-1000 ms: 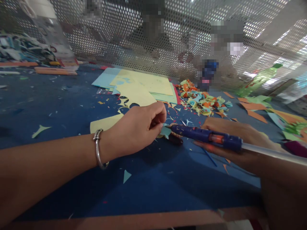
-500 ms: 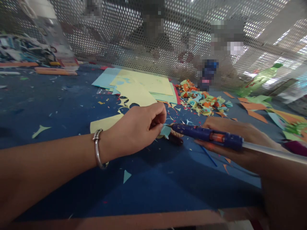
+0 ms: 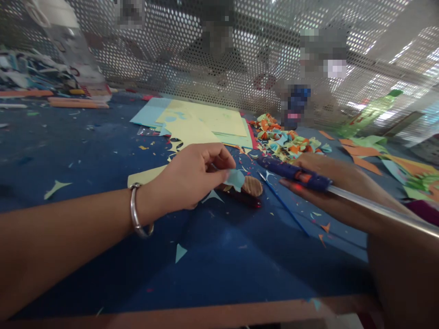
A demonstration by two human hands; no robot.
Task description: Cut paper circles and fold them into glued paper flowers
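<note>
My left hand (image 3: 192, 176), with a silver bangle at the wrist, pinches a small light blue paper piece (image 3: 236, 179) between thumb and fingers. In my right hand (image 3: 346, 180) is a dark blue glue gun (image 3: 295, 172), a long clear glue stick (image 3: 373, 205) sticking out of its back. The gun's nozzle points left, a short way apart from the paper piece. Just beyond that paper lies a rounded brown wood-grained piece (image 3: 253, 186), with a dark red glossy object (image 3: 248, 199) beside it. A thin blue paintbrush (image 3: 286, 201) rests between my hands.
Cut yellow and blue sheets (image 3: 209, 119) lie behind my left hand. Folded paper bits (image 3: 291, 144) are heaped at the back right, near orange scraps (image 3: 363, 157). A bottle (image 3: 80, 55) stands back left. A perforated metal screen (image 3: 164, 50) borders the table (image 3: 113, 274).
My right hand has drawn the glue gun up and right, away from the paper piece. My left hand has shifted slightly; its fingers have loosened, and the wooden piece and paintbrush show more.
</note>
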